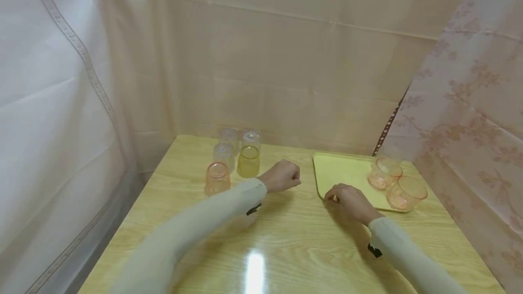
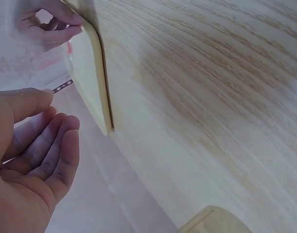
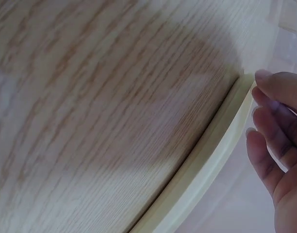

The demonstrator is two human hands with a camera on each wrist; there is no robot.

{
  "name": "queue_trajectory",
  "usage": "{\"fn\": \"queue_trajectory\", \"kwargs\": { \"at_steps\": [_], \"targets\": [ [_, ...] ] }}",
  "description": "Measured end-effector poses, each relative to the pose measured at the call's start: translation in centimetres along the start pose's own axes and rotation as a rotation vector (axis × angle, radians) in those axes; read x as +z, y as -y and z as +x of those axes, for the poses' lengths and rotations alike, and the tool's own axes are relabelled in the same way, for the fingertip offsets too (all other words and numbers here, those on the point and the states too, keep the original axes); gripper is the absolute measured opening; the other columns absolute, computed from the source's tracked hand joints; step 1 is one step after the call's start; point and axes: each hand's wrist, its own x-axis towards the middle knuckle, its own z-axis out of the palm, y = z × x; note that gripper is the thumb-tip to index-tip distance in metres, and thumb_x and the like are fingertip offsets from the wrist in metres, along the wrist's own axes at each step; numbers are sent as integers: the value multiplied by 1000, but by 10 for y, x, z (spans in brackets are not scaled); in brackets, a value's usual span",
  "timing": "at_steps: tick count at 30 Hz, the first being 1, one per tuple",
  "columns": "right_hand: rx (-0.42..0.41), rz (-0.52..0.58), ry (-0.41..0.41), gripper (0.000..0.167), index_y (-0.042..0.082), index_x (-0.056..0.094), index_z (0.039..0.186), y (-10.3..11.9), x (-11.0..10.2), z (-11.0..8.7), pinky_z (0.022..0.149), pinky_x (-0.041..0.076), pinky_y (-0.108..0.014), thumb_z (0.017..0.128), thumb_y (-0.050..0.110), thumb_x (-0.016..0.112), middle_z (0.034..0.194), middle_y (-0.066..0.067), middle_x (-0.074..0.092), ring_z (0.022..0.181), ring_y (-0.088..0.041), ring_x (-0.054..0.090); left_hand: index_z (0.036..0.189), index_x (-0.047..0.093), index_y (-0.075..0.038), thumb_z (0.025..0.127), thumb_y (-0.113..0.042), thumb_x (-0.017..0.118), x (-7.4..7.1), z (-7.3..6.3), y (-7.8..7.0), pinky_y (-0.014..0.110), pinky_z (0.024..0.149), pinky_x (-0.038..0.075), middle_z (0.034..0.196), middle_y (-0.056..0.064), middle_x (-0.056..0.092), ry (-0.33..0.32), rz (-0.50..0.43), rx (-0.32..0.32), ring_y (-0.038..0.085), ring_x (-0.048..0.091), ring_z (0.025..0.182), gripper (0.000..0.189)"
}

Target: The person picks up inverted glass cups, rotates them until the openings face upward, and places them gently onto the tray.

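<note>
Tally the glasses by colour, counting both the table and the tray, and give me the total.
Clear glasses: 3
Yellow glass: 1
Pinkish-orange glasses: 3 (1 standing directly on the table, 2 at the right end of the yellow tray)
Total: 7

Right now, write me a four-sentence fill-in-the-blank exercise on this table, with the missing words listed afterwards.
The tray carries ____ pink glasses. The person's ____ hand is the one nearer the tray. The clear glasses at the left number ____. The left hand holds ____.

Missing words: two; right; three; nothing.
</note>
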Motion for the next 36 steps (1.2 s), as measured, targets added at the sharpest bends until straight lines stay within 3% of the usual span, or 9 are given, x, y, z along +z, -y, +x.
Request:
{"fn": "queue_trajectory", "kwargs": {
  "at_steps": [15, 21, 29, 36],
  "targets": [
    [6, 16, 7, 14, 18, 79, 96, -5, 4, 1, 69, 54, -32, 85, 9, 83, 91, 10, 71, 79, -8, 63, 91, 74, -8, 98, -17, 72, -35, -25, 0, 20, 76, 53, 89, 0, 74, 18, 7, 22, 9, 66, 80, 12],
    [18, 15, 14, 13, 17, 80, 96, -5, 4, 2, 68, 54, -32, 86, 10, 83, 91, 10, 71, 78, -8, 62, 90, 72, -10, 99, -19, 71, -48, -34, 16, 21, 73, 52, 85, -5, 69, 38, -30, -2, 7, 63, 77, 12],
    [27, 31, 24, 13, 17, 80, 97, -5, 6, 1, 69, 54, -33, 86, 8, 82, 90, 9, 71, 78, -8, 62, 99, 72, -7, 100, -21, 69, -71, -55, 30, 28, 82, 55, 98, 2, 72, 47, -49, -28, 14, 67, 89, 14],
    [31, 15, 22, 15, 17, 80, 98, -7, 4, 1, 69, 55, -33, 86, 10, 83, 91, 10, 71, 79, -8, 63, 99, 73, -7, 100, -19, 70, -90, -73, 46, 31, 84, 55, 98, 1, 71, 30, -58, -53, 15, 66, 91, 12]
  ]
}}
